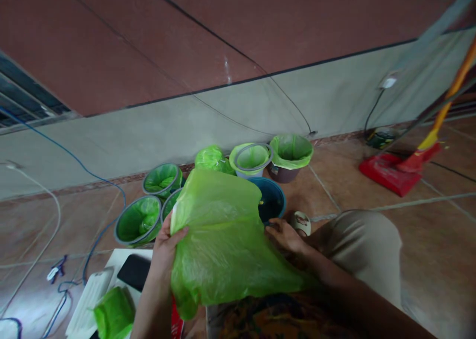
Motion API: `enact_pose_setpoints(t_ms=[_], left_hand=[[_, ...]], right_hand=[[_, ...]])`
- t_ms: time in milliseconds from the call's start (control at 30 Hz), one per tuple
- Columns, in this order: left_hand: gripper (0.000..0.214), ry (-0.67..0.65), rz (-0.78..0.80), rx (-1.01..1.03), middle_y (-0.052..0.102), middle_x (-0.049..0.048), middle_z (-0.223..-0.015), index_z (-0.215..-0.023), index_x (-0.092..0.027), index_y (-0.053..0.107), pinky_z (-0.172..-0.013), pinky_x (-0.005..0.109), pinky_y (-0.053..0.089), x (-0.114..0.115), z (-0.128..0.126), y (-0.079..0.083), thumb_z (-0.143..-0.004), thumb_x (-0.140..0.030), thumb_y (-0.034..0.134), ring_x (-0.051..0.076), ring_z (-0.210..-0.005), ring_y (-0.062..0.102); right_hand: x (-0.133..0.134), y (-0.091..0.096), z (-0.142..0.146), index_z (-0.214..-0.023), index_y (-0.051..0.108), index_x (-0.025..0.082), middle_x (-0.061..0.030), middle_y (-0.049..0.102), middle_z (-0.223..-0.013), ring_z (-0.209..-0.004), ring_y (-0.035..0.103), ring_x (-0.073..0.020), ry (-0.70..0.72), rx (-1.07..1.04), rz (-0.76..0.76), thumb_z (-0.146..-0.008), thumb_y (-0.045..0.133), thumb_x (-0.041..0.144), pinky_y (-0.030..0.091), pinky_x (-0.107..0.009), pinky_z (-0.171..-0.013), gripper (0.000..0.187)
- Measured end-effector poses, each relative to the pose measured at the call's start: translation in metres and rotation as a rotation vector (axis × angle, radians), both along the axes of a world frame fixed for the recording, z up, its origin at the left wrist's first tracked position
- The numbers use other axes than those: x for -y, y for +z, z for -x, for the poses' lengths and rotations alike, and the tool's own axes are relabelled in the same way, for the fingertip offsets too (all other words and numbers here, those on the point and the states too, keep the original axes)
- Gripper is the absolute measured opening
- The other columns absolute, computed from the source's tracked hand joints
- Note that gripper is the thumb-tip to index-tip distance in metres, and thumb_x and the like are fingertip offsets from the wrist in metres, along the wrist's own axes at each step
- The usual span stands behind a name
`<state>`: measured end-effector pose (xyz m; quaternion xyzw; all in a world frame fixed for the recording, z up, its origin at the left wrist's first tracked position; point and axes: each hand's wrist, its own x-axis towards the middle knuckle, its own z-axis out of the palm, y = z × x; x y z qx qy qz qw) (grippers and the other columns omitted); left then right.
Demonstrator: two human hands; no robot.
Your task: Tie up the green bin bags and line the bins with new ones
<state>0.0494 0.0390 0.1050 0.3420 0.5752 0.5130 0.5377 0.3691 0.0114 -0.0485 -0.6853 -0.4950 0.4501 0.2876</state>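
both hands (165,247) (284,236) grip green plastic bag (223,239) edges.

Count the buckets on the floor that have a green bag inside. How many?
5. Two stand by the wall on the right. Three sit on the left, the last half hidden behind the big green bag, which may hide more.
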Motion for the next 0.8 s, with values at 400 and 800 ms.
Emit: enact_pose_setpoints(t_ms=[400,800], left_hand=[[0.079,0.047,0.041,0.044,0.073,0.001,-0.089,-0.128,-0.022,0.056,-0.066,0.028,0.056,0.01,0.012,-0.001,-0.055,-0.024,0.086,0.017,-0.066,0.069],[0.069,-0.036,-0.055,0.174,0.074,0.0032,-0.094,-0.125,-0.021,0.059,-0.075,0.03,0.058,-0.018,-0.012,0.002,-0.06,-0.022,0.083,0.02,-0.077,0.072]], right_hand=[[-0.029,0.016,0.008,-0.091,0.07,0.018,-0.0057,0.075,-0.085,-0.075,0.071,-0.0194,-0.051,-1.14,0.448,-0.08,0.064,0.034,0.056,-0.033,-0.081,0.02],[-0.021,0.098,-0.101,-0.129,0.051,0.028,0.0004,0.075,-0.09,-0.074,0.07,-0.0161,-0.499,-0.777,-0.072,-0.067,0.079,0.022,0.056,-0.025,-0.064,0.069]])
